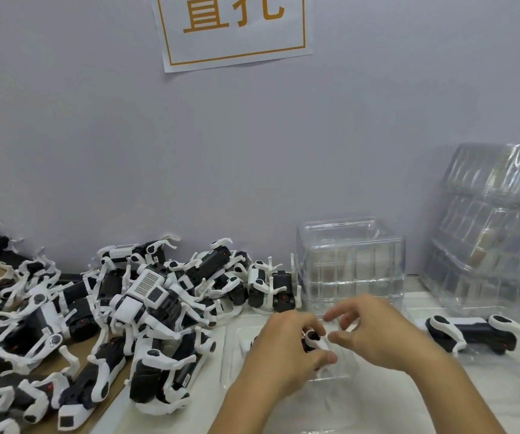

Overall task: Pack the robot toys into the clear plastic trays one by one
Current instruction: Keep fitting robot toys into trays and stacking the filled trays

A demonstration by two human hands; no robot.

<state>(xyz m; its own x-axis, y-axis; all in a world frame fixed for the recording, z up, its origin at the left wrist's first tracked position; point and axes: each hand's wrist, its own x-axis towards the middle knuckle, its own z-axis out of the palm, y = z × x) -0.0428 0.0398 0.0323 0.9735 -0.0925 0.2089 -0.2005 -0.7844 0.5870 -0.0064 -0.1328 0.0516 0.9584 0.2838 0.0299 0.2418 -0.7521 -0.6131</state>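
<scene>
Both hands meet low centre over a clear plastic tray (330, 375) lying flat on the white worktop (440, 402). Left hand (287, 349): fingers curled round a black-and-white robot toy (312, 338), mostly hidden, held right above the tray. Right hand (374, 333): fingers (335, 313) loosely bent & spread, tips touching or just beside the toy's white part; can't tell if it actually pinches. To the right, a 2nd toy (471, 335) lies on its side in/on clear plastic. Left side: big heap of robot toys (102, 311), legs tangled, on brown worktop surface. Behind the hands, stack of empty trays (349, 261) upright near the wall. Far right, taller leaning tray stack (490, 227). On the grey wall (127, 136), paper sign (233, 29) w/ orange characters, top cut off.
</scene>
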